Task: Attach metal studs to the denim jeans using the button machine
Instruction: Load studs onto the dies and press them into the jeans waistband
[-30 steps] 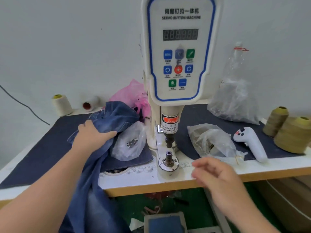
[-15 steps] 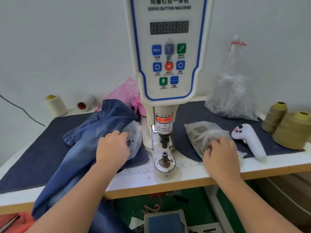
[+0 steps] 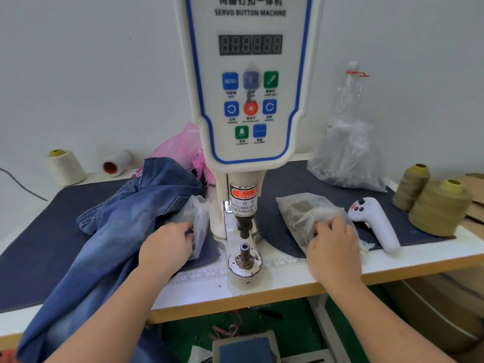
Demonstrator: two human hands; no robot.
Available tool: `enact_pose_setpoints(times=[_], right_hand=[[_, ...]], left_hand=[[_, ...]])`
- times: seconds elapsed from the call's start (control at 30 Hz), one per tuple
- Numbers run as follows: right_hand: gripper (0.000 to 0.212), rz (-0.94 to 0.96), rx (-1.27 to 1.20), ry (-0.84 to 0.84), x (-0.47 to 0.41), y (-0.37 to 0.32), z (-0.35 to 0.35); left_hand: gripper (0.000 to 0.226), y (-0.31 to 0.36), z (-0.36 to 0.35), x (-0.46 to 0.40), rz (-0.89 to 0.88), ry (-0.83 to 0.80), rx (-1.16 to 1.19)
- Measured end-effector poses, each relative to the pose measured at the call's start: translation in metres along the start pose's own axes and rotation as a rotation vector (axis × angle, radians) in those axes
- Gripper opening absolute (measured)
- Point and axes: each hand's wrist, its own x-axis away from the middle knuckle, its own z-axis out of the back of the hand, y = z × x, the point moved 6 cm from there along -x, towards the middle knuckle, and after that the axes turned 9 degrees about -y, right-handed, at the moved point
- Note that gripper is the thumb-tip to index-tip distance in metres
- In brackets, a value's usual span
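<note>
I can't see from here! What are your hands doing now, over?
Left hand in small clear bag by jeans. Right hand digging in right bag. Machine die bare, nothing blocking.

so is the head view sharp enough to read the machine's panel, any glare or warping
Head view: light is even and soft, no harsh glare. "SERVO BUTTON MACHINE" on the button machine reads clearly, but the small button captions are blurred and the display shows only unlit segments. Wide-angle warping bows the table edge; both hands' fingers look slightly soft.
</note>
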Motion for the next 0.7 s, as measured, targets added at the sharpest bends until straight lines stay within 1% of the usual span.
enact_pose_setpoints(times=[0.13,0.23,0.37,0.47,0.57,0.63,0.7], right_hand=[[0.013,-0.002,-0.026,0.028,0.000,0.002,-0.001],[0.014,0.001,-0.012,0.027,-0.002,0.003,-0.003],[0.017,0.015,-0.020,0.027,-0.004,0.004,-0.004],[0.017,0.018,-0.025,0.038,-0.003,0.003,-0.004],[0.014,0.020,-0.049,0.058,-0.002,0.004,-0.003],[0.011,0.027,-0.068,0.076,-0.001,0.004,-0.003],[0.011,0.031,-0.080,0.085,0.001,0.005,-0.003]], left_hand=[[0.017,-0.002,0.003,-0.004,0.051,-0.034,0.029],[0.009,0.000,0.004,-0.009,0.065,-0.088,0.037],[0.012,0.008,0.005,-0.011,0.078,-0.088,-0.003],[0.014,0.014,0.004,-0.009,0.072,-0.045,-0.032],[0.014,0.013,0.005,-0.008,0.081,-0.016,0.023],[0.016,0.009,0.011,-0.004,0.103,0.059,0.150],[0.014,0.008,0.020,0.006,0.101,0.202,0.325]])
